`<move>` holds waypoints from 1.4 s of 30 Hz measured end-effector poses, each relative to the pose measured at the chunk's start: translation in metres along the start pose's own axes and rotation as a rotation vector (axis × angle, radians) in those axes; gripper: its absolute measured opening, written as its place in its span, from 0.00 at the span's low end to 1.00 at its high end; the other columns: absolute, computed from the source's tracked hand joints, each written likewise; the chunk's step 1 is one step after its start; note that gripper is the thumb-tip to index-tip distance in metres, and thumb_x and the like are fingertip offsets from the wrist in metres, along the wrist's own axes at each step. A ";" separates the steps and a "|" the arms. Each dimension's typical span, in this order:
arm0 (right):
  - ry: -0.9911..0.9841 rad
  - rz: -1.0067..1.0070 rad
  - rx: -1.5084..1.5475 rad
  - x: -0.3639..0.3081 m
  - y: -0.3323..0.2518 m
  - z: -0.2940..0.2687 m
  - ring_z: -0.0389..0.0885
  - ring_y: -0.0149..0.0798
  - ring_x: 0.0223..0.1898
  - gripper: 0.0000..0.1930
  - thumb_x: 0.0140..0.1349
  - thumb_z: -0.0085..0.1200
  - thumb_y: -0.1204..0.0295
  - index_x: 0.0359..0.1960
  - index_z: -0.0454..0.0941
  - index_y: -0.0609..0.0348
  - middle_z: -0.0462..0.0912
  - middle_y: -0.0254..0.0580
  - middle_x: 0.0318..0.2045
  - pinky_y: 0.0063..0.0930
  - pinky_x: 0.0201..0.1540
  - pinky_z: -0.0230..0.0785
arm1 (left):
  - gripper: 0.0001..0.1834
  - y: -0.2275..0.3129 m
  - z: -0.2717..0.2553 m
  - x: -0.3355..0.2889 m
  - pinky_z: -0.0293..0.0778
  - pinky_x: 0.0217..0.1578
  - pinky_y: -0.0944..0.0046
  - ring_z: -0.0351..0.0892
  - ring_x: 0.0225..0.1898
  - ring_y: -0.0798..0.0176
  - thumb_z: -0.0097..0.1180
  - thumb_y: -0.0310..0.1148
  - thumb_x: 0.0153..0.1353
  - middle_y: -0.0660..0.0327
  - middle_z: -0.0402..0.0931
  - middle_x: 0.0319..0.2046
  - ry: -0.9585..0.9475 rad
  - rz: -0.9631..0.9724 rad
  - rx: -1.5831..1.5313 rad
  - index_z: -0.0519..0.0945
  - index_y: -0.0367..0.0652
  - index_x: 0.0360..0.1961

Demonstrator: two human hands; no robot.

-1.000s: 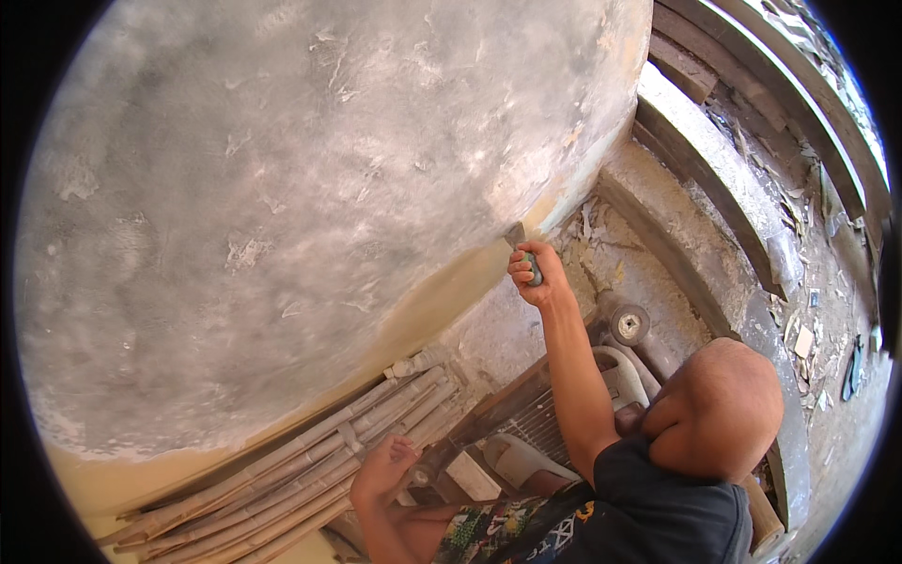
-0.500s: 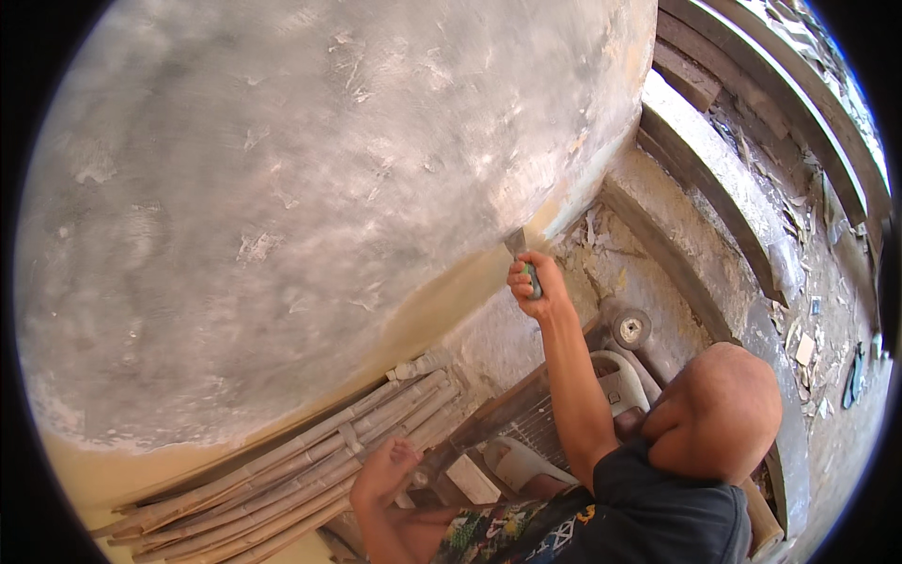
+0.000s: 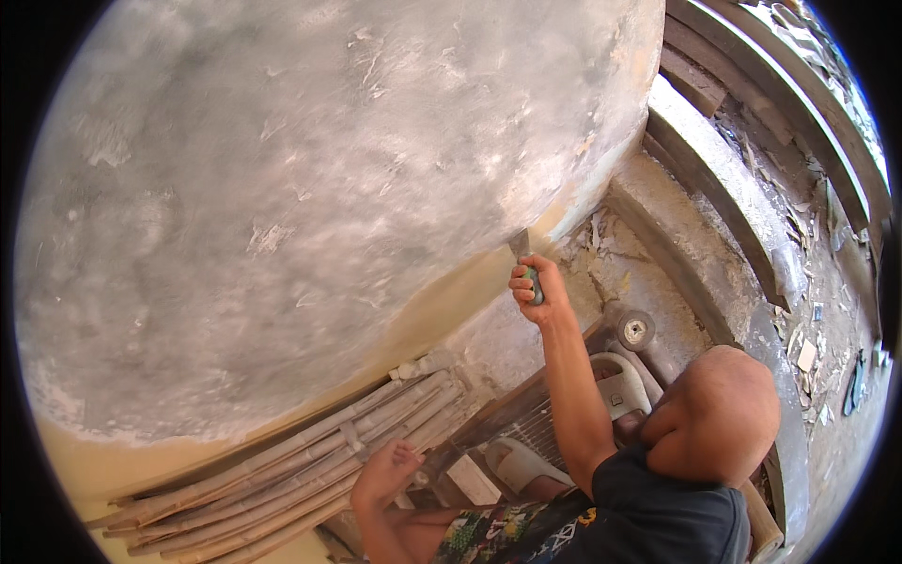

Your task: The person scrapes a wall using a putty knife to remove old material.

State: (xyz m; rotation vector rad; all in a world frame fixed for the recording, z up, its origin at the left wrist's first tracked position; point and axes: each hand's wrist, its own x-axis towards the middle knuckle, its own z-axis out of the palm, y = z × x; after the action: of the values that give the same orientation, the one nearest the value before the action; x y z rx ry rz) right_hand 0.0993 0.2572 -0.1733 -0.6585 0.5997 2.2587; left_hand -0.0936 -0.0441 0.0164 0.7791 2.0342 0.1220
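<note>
My right hand (image 3: 537, 287) is wrapped around the dark green handle of a putty knife (image 3: 520, 244). Its flat metal blade points upward and meets the wall (image 3: 310, 188) near the lower edge of the grey plaster, where a yellowish band (image 3: 442, 301) begins. Whether the blade presses on the surface I cannot tell. Lower down, my left hand (image 3: 387, 470) hovers beside a bundle of bamboo poles (image 3: 310, 479), fingers loosely curled and apart, with nothing visible in it.
Beneath me is a slatted stand (image 3: 540, 423), with beige slippers (image 3: 620, 395) on it. A round wheel-like end (image 3: 636, 329) sits close by. Curved-looking concrete ledges (image 3: 676, 235) run along the right, and paper-like scraps (image 3: 806, 355) litter the floor beyond.
The view has shifted slightly, and the wall marks lie a little farther right. My right hand still grips the putty knife at nearly the same spot; my left hand has hardly moved.
</note>
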 end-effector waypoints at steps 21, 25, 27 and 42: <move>-0.024 0.045 0.053 0.003 0.000 -0.004 0.61 0.25 0.14 0.07 0.61 0.44 0.72 0.27 0.61 0.56 0.68 0.33 0.20 0.17 0.09 0.49 | 0.19 -0.013 -0.001 0.010 0.73 0.38 0.66 0.75 0.35 0.67 0.64 0.36 0.56 0.59 0.77 0.32 -0.036 -0.013 0.052 0.74 0.33 0.43; -0.037 0.117 0.167 -0.005 -0.008 -0.008 0.62 0.25 0.15 0.06 0.61 0.45 0.72 0.30 0.61 0.57 0.68 0.34 0.21 0.17 0.09 0.49 | 0.19 0.000 0.002 0.003 0.73 0.38 0.66 0.75 0.36 0.66 0.63 0.35 0.57 0.59 0.77 0.33 -0.042 -0.081 -0.007 0.74 0.33 0.43; -0.049 0.089 0.112 -0.005 -0.006 -0.002 0.62 0.25 0.15 0.06 0.61 0.45 0.72 0.31 0.61 0.57 0.68 0.34 0.21 0.17 0.09 0.50 | 0.19 -0.005 -0.002 0.006 0.73 0.38 0.66 0.75 0.36 0.66 0.63 0.36 0.57 0.59 0.77 0.33 -0.035 -0.039 0.016 0.74 0.34 0.43; -0.051 0.091 0.065 -0.010 -0.001 0.008 0.60 0.24 0.14 0.07 0.62 0.44 0.72 0.26 0.63 0.56 0.65 0.32 0.19 0.17 0.09 0.48 | 0.21 -0.025 0.004 0.004 0.75 0.36 0.64 0.76 0.37 0.64 0.64 0.38 0.56 0.56 0.77 0.34 -0.038 -0.004 0.038 0.74 0.35 0.43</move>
State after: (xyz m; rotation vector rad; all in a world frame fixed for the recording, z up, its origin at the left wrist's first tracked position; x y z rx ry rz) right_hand 0.1041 0.2578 -0.1617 -0.5505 0.6879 2.3222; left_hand -0.1038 -0.0625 0.0018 0.7959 2.0071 0.0658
